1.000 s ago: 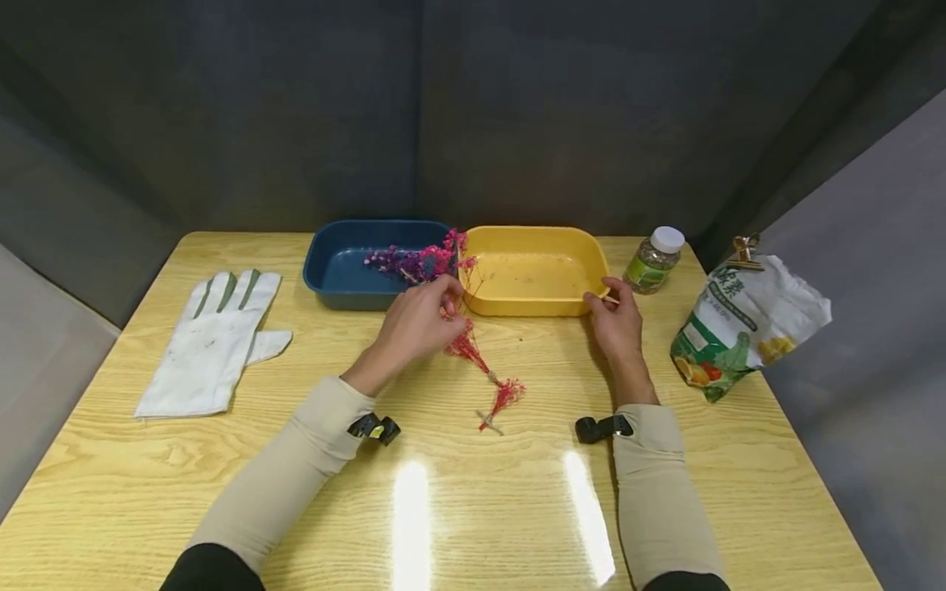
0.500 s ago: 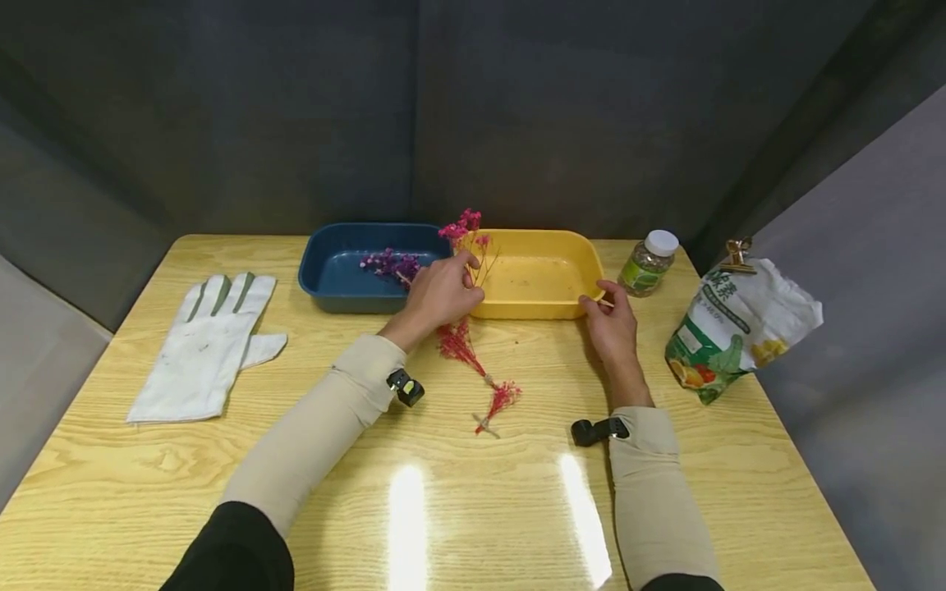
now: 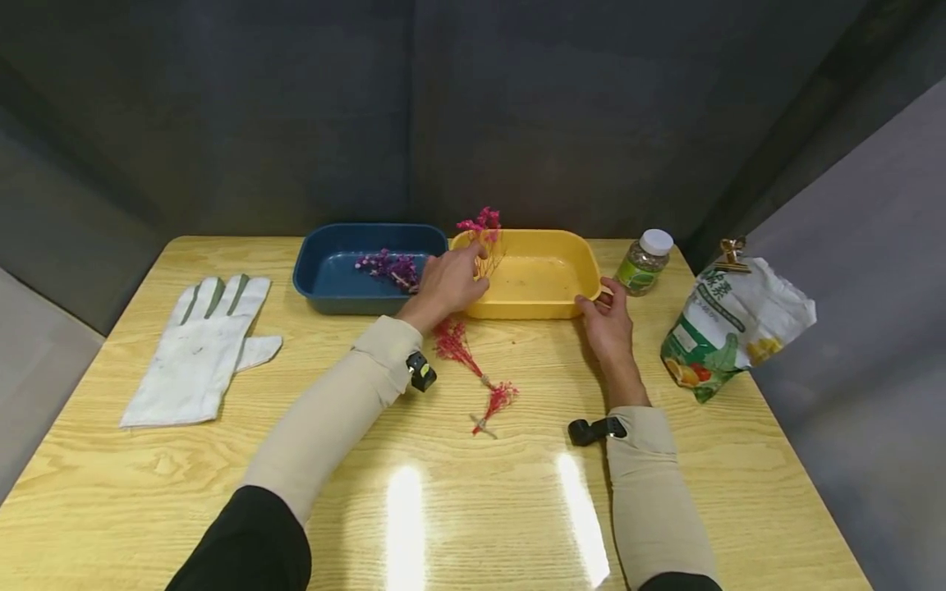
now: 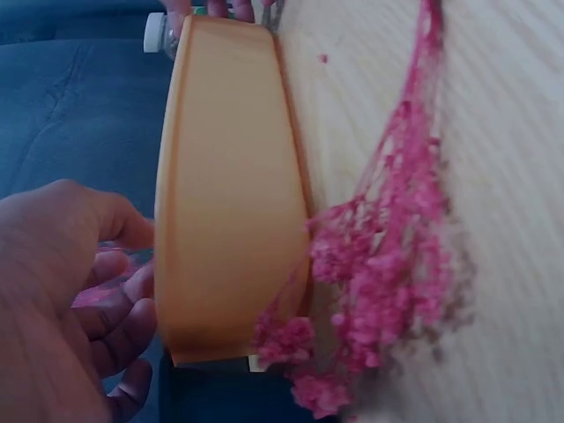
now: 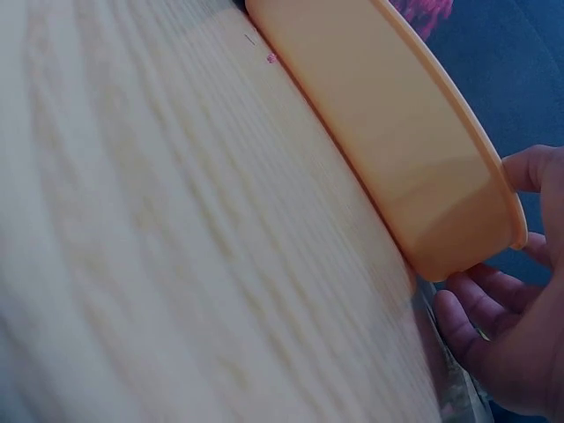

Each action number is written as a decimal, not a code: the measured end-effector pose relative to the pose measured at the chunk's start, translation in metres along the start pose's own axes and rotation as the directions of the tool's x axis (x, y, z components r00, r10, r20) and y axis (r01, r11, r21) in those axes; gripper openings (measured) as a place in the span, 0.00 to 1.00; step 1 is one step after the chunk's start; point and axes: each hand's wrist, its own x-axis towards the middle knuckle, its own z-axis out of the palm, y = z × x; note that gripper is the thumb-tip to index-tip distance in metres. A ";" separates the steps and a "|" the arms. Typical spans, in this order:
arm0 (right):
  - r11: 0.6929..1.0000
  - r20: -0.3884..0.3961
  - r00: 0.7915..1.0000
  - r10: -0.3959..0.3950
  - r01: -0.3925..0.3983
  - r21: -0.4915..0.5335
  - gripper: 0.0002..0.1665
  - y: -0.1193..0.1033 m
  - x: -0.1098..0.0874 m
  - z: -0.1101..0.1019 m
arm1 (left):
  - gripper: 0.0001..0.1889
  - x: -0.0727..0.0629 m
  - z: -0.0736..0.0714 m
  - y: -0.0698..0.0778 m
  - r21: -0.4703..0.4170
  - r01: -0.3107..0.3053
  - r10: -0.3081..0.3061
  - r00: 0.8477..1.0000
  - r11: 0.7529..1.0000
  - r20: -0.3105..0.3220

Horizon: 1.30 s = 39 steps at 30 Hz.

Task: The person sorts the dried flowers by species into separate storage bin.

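Wooden table (image 3: 488,492) | left hand (image 3: 449,281): pink sprig (image 3: 485,223) pinched, shifted from blue tray (image 3: 347,304) over yellow tray (image 3: 532,309) | right hand (image 3: 608,322): gripping its corner

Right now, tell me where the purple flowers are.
In the head view, the purple flowers lie in the blue tray, from its middle toward its right end, just left of the left hand.
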 end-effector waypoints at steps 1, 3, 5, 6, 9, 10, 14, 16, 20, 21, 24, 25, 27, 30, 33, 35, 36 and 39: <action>1.000 0.005 1.000 0.004 -0.004 -0.006 0.36 0.000 0.000 0.000 | 0.23 -0.001 0.001 -0.001 0.009 -0.009 0.009 1.000 1.000 -0.003; 1.000 0.010 1.000 0.007 -0.007 -0.008 0.36 -0.001 -0.001 0.001 | 0.24 -0.005 0.002 -0.002 0.017 -0.035 0.035 0.999 0.999 -0.021; 1.000 0.009 1.000 0.005 -0.005 -0.011 0.36 -0.002 -0.001 0.001 | 0.23 -0.011 0.002 -0.003 0.006 -0.064 0.065 0.997 0.998 -0.047; 1.000 0.007 1.000 0.002 -0.002 -0.007 0.36 -0.002 -0.002 0.001 | 0.23 -0.014 0.002 -0.003 -0.003 -0.078 0.078 0.995 0.997 -0.061; 1.000 0.009 1.000 0.000 0.000 -0.005 0.35 -0.002 -0.001 0.001 | 0.22 -0.025 0.002 -0.002 -0.039 -0.103 0.099 0.990 0.994 -0.096; 1.000 0.009 1.000 0.000 0.000 -0.007 0.35 -0.002 -0.001 0.000 | 0.21 -0.029 0.003 -0.002 -0.053 -0.108 0.102 0.989 0.993 -0.105; 1.000 0.005 1.000 0.001 -0.001 -0.008 0.35 -0.002 -0.001 0.000 | 0.21 -0.045 0.005 -0.002 -0.086 -0.132 0.121 0.984 0.987 -0.129; 1.000 -0.001 1.000 -0.003 0.003 0.002 0.35 -0.002 -0.001 -0.001 | 0.20 -0.053 0.007 -0.002 -0.097 -0.147 0.133 0.982 0.984 -0.133; 1.000 -0.004 1.000 -0.011 0.011 0.015 0.35 -0.001 0.000 -0.001 | 0.20 -0.066 0.011 -0.004 -0.111 -0.158 0.142 0.981 0.981 -0.133; 1.000 -0.004 1.000 -0.013 0.013 0.016 0.35 -0.002 0.000 -0.001 | 0.20 -0.069 0.012 -0.005 -0.115 -0.154 0.139 0.982 0.981 -0.130; 1.000 -0.001 1.000 -0.016 0.016 0.015 0.35 -0.002 0.000 -0.001 | 0.20 -0.077 0.015 -0.006 -0.127 -0.140 0.125 0.985 0.982 -0.123; 1.000 0.000 1.000 -0.015 0.015 0.013 0.35 -0.002 0.000 -0.001 | 0.20 -0.079 0.016 -0.007 -0.130 -0.138 0.123 0.985 0.982 -0.119; 1.000 0.003 1.000 -0.006 0.006 0.007 0.35 -0.002 0.000 0.000 | 0.20 -0.084 0.018 -0.008 -0.127 -0.130 0.116 0.987 0.983 -0.114; 1.000 0.009 1.000 0.012 -0.012 -0.012 0.35 -0.002 -0.001 0.000 | 0.19 -0.091 0.021 -0.010 -0.124 -0.120 0.106 0.988 0.985 -0.113; 1.000 0.014 1.000 0.025 -0.025 -0.019 0.35 -0.002 -0.002 0.001 | 0.19 -0.097 0.024 -0.011 -0.121 -0.104 0.091 0.990 0.987 -0.110; 0.999 0.014 1.000 0.026 -0.026 -0.020 0.35 -0.002 -0.002 0.001 | 0.18 -0.101 0.026 -0.012 -0.121 -0.094 0.081 0.991 0.988 -0.108; 0.999 0.014 1.000 0.025 -0.025 -0.019 0.35 -0.002 -0.002 0.001 | 0.18 -0.102 0.027 -0.012 -0.120 -0.087 0.074 0.992 0.989 -0.105; 1.000 0.018 1.000 0.022 -0.022 -0.019 0.35 -0.002 -0.003 0.001 | 0.17 -0.107 0.028 -0.013 -0.109 -0.057 0.048 0.995 0.992 -0.088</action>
